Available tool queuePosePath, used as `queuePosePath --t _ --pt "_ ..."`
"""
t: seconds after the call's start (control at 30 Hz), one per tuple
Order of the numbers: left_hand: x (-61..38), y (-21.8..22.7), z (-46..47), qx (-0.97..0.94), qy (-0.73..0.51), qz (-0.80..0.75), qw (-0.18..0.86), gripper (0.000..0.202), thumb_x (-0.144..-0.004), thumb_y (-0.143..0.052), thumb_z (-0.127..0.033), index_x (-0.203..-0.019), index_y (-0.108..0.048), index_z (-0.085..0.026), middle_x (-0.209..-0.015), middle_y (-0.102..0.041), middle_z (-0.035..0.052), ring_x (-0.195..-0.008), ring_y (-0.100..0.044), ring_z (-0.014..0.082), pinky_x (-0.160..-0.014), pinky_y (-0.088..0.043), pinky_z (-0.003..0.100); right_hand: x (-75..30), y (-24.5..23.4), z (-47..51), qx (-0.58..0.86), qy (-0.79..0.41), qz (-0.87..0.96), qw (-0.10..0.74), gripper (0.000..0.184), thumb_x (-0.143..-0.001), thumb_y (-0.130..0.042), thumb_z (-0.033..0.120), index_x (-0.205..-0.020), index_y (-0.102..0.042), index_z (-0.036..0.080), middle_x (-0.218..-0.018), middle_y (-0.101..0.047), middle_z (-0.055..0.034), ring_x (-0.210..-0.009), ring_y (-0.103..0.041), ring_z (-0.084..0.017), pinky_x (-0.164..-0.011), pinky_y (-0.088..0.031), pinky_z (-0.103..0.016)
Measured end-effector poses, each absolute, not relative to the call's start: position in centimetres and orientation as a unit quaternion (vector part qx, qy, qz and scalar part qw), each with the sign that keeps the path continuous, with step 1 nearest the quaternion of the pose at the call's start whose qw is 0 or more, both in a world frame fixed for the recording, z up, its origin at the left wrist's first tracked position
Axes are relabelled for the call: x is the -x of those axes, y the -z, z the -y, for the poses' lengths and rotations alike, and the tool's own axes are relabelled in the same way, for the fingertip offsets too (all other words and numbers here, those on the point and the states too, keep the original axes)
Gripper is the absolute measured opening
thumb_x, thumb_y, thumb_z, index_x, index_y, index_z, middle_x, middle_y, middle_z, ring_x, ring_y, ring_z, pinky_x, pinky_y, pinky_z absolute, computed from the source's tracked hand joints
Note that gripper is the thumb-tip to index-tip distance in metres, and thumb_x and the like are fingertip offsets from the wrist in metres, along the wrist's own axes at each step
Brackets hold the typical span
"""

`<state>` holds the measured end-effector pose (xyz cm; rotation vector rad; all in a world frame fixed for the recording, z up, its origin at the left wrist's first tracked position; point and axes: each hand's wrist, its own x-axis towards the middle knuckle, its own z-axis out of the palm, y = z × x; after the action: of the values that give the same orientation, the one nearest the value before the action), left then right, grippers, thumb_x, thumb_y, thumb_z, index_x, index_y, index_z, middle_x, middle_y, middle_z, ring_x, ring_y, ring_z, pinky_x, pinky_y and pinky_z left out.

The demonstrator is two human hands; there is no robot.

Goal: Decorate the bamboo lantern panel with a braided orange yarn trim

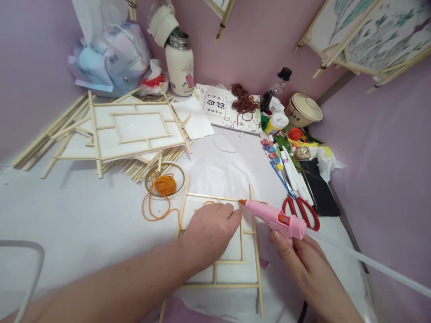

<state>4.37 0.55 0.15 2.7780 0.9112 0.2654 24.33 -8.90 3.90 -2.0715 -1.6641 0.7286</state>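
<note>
My right hand (pixel 299 264) grips a pink hot glue gun (pixel 274 217). Its orange nozzle tip meets the upper bar of a wooden stick frame (pixel 215 285) with white backing, close to the frame's upper right corner. Over the frame's upper middle, my left hand (pixel 212 229) is closed with fingertips pressed down beside the nozzle; what they pinch is hidden. Orange yarn (pixel 164 184) lies balled inside a tape ring (pixel 184 177), its strand running to the frame's left stick. A bit of orange strand also shows above my left knuckles.
Behind on the left, a second stick frame (pixel 97 134) rests on piled sticks. A tissue pack (pixel 111 60), open bottle (pixel 180 67) and book (pixel 215 105) with brown yarn (pixel 244 101) line the wall. Red-handled scissors (pixel 301 213), pens and a phone (pixel 319 188) lie right.
</note>
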Motion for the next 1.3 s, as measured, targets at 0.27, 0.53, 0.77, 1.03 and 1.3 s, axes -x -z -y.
queuePosePath --t 0.27,0.53,0.77,1.03,1.3 --pt "-4.34 -0.19 -0.59 -0.940 -0.100 -0.308 0.104 0.014 -0.089 -0.053 -0.012 -0.098 -0.062 -0.016 -0.074 -0.056 0.0020 -0.069 -0.056 0.0197 -0.060 -0.046 0.033 -24.25 -3.77 8.88 0.737 -0.261 0.595 0.187 0.042 -0.095 -0.042 0.050 -0.067 -0.050 0.021 -0.060 -0.053 0.0003 -0.054 -0.049 -0.015 -0.051 -0.041 -0.024" --pt "-4.35 -0.16 -0.43 -0.942 -0.090 -0.307 0.107 0.016 -0.089 -0.051 -0.011 -0.101 -0.062 -0.016 -0.075 -0.056 0.0019 -0.070 -0.056 0.0200 -0.061 -0.046 0.034 -24.19 -3.91 8.63 0.733 -0.256 0.601 0.191 0.041 -0.095 -0.042 0.049 -0.067 -0.050 0.021 -0.059 -0.054 0.0002 -0.054 -0.050 -0.015 -0.051 -0.041 -0.024" --pt "-4.29 -0.25 -0.53 -0.943 -0.081 -0.303 0.112 0.018 -0.089 -0.050 -0.010 -0.103 -0.061 -0.016 -0.076 -0.057 0.0024 -0.071 -0.057 0.0204 -0.062 -0.047 0.035 -24.16 -4.08 8.76 0.735 -0.250 0.601 0.191 0.040 -0.095 -0.043 0.048 -0.066 -0.050 0.021 -0.059 -0.053 0.0002 -0.054 -0.050 -0.015 -0.050 -0.042 -0.024" --pt "-4.34 -0.39 -0.51 -0.943 -0.074 -0.307 0.109 0.019 -0.088 -0.051 -0.010 -0.104 -0.061 -0.015 -0.075 -0.057 0.0027 -0.071 -0.057 0.0199 -0.061 -0.046 0.033 -24.23 -4.07 9.12 0.746 -0.244 0.591 0.188 0.040 -0.095 -0.042 0.049 -0.067 -0.051 0.021 -0.059 -0.052 0.0005 -0.053 -0.050 -0.015 -0.049 -0.042 -0.025" --pt "-4.33 -0.29 -0.50 -0.943 -0.088 -0.301 0.106 0.019 -0.090 -0.050 -0.012 -0.106 -0.061 -0.014 -0.076 -0.058 0.0032 -0.071 -0.058 0.0206 -0.061 -0.046 0.033 -23.58 -4.11 8.56 0.734 -0.239 0.602 0.203 0.040 -0.095 -0.043 0.049 -0.067 -0.051 0.021 -0.058 -0.054 0.0002 -0.052 -0.050 -0.015 -0.049 -0.042 -0.025"
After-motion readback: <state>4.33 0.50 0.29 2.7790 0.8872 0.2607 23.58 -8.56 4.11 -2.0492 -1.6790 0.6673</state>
